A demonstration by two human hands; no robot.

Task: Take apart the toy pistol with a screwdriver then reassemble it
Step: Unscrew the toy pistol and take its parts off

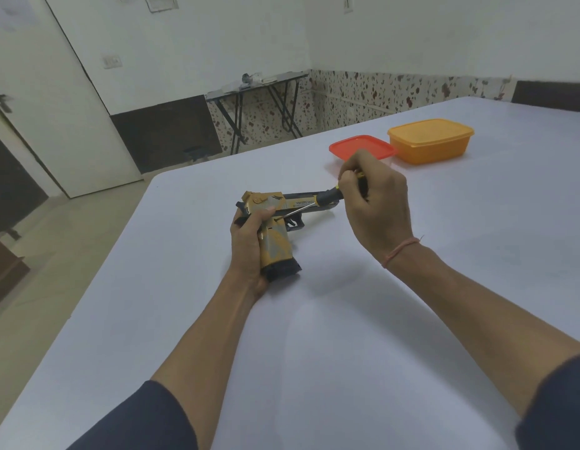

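The toy pistol [275, 222] is tan and dark grey and lies on its side on the white table [314, 319], barrel pointing right and away. My left hand [248, 248] grips its handle from the left, thumb near the trigger area. My right hand [374, 206] holds a screwdriver [327, 197] with a black and yellow handle. Its thin metal shaft slants down to the left, and its tip rests on the pistol's side just above the grip, close to my left thumb.
An orange plastic box [430, 141] stands at the back right of the table, with its red lid [360, 147] lying beside it on the left. The table's left edge runs diagonally by the floor. A folding side table [259, 89] stands against the far wall.
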